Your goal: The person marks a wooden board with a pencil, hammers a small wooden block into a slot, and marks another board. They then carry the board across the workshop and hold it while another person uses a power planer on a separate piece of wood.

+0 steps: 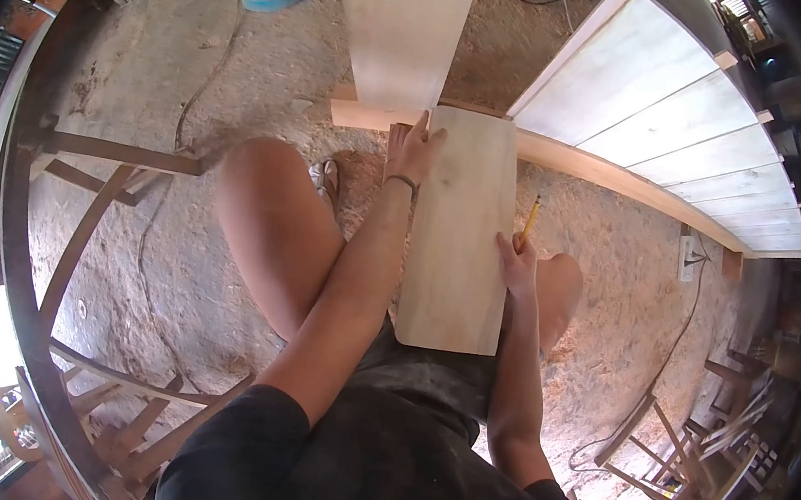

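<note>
A pale wooden board (461,227) lies lengthwise in front of me, its near end at my lap and its far end by a wooden rail (376,116). My left hand (413,157) grips the board's left edge near the far end, thumb on its upper face. Partly hidden beside that hand is a reddish-brown piece of wood (395,139). My right hand (516,262) is closed around a yellow pencil (532,215), tip pointing away from me, and its fingers touch the board's right edge.
Beyond the rail a wide plank (403,26) stretches away. A slatted pale panel (669,112) stands at the right. Wooden frame pieces (122,154) are on the left. A power outlet (687,258) with a cord and stacked wooden parts (681,455) sit right on the dirt floor (596,339).
</note>
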A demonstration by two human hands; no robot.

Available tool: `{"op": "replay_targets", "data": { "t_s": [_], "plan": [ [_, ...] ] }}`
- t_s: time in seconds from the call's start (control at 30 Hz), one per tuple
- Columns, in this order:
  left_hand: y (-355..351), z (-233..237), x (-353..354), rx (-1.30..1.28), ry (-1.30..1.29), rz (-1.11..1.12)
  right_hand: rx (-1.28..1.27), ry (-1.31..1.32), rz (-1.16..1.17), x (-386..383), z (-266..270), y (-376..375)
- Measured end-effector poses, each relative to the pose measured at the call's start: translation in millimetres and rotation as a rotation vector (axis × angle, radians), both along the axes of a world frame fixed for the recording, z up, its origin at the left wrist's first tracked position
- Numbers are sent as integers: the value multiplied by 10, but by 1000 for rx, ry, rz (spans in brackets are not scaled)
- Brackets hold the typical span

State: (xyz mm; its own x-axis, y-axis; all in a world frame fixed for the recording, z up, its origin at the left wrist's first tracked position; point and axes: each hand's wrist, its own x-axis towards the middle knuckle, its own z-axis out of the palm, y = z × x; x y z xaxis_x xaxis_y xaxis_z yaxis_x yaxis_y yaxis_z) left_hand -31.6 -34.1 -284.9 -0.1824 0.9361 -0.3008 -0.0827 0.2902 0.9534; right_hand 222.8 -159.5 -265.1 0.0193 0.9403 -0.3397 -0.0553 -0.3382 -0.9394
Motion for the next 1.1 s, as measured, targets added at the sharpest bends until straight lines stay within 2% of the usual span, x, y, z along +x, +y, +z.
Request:
{"op": "replay_targets", "data": {
  "t_s": [0.07, 0.27, 0.33, 0.43, 0.5, 0.53, 0.63, 0.7, 0.73, 0.8, 0.87, 0.97, 1.03, 1.1],
  "plan": [
    [43, -139, 16, 65, -205, 21, -12, 26, -17, -10, 7, 13],
    [82, -172, 42, 88, -230, 58, -7, -24, -26, -17, 38, 26],
    [32, -59, 33, 79, 37, 32, -5, -20, -23, -9, 4, 11],
    [-13, 130, 39, 72, 247, 17, -30, -27, -16, -30, 117, -10],
    [-7, -10, -3, 105, 352, -16, -29, -18, -15, -36, 102, -27],
    [65, -316, -51, 143, 416, -49, -28, -14, -13, -33, 91, -29],
    [191, -568, -128, 187, 733, -114, 2, -74, 35, 11, 38, -15],
    [188, -632, -111, 191, 626, -120, -40, -3, 15, -19, 83, -53],
    [199, -605, -101, 194, 397, -103, -55, 33, 4, -28, 113, -42],
    [206, -542, -76, 150, 125, -48, -51, 19, 5, 6, 29, -24],
    [137, -293, -48, 56, 40, 26, -51, -23, 14, -2, 50, -23],
    [172, -431, -126, 62, 474, -35, -56, -71, 14, -62, 150, -45],
    [226, -621, -125, 82, 638, 34, -54, -31, 6, -53, 131, -32],
    [309, -792, -179, 165, 384, 16, -27, -88, -3, -6, -121, -1]
  ]
}}
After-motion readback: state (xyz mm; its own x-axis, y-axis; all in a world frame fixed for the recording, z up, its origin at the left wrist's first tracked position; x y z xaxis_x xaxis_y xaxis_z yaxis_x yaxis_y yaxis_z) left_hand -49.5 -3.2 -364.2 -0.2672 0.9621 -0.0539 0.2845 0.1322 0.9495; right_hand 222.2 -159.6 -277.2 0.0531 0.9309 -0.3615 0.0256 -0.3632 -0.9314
